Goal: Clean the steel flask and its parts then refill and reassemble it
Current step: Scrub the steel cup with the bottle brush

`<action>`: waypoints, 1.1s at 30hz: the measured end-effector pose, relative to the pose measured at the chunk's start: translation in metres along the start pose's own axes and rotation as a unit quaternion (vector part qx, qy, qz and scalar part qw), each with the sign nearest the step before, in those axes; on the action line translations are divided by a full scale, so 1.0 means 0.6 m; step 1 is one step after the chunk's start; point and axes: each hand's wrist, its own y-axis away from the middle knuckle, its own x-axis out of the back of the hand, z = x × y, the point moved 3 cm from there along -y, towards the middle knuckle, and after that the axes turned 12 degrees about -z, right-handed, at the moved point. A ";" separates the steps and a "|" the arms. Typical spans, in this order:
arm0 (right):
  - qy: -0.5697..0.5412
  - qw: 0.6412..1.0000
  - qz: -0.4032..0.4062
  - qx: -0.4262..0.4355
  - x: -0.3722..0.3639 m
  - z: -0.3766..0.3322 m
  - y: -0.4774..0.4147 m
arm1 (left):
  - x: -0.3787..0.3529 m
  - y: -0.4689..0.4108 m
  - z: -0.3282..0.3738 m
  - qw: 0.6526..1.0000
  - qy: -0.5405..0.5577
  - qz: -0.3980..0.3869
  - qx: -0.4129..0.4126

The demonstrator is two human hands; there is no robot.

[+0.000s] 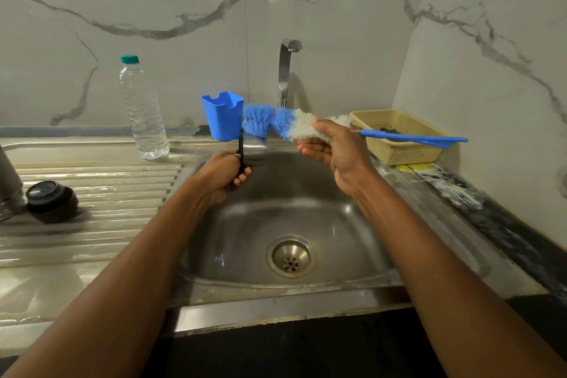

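1. I think the step now is scrubbing the steel cup (256, 152), one part of the flask. The cup is up over the sink (337, 224), at 12 o'clock from the drain (291, 256).
2. The left grip (225, 176) has its fingers curled tight round the cup's black handle (241, 152).
3. The right grip (329, 147) is closed round the white bristles of the brush (270, 123), thumb on top. The brush's blue handle sticks out toward 3 o'clock.
4. The blue brush tip meets the cup's top. I cannot tell how far in it goes.
5. Both arms reach forward over the sink, with the wrists lifted.
6. Next, the brush must go into the cup and turn. The right grip may need to slide back to the handle first.
7. The flask body (7, 184) and black lid (50, 199) wait on the surface (92, 233), at 9 o'clock.
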 end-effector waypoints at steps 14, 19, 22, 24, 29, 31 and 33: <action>-0.007 1.000 -0.005 0.009 0.002 -0.004 -0.001 | 0.002 0.000 0.003 0.991 0.130 -0.033 -0.021; 0.009 1.000 -0.024 0.006 0.003 -0.003 0.000 | -0.003 0.002 0.005 0.986 0.156 -0.039 -0.032; 0.000 1.000 -0.006 0.007 0.000 0.000 -0.002 | -0.003 0.000 0.008 0.986 0.153 -0.043 -0.054; 0.005 1.000 -0.005 0.002 0.000 0.007 -0.002 | -0.002 0.000 0.007 0.987 0.146 -0.042 -0.050; 0.001 1.000 -0.016 0.003 0.000 -0.004 -0.001 | -0.002 -0.002 0.006 0.990 0.140 -0.018 -0.013; 0.001 1.000 -0.003 0.005 0.003 -0.001 -0.002 | 0.002 -0.002 0.005 0.993 0.120 0.014 0.011; 0.016 1.000 -0.020 0.003 0.003 0.000 0.000 | 0.007 -0.001 0.002 0.994 0.104 0.028 0.022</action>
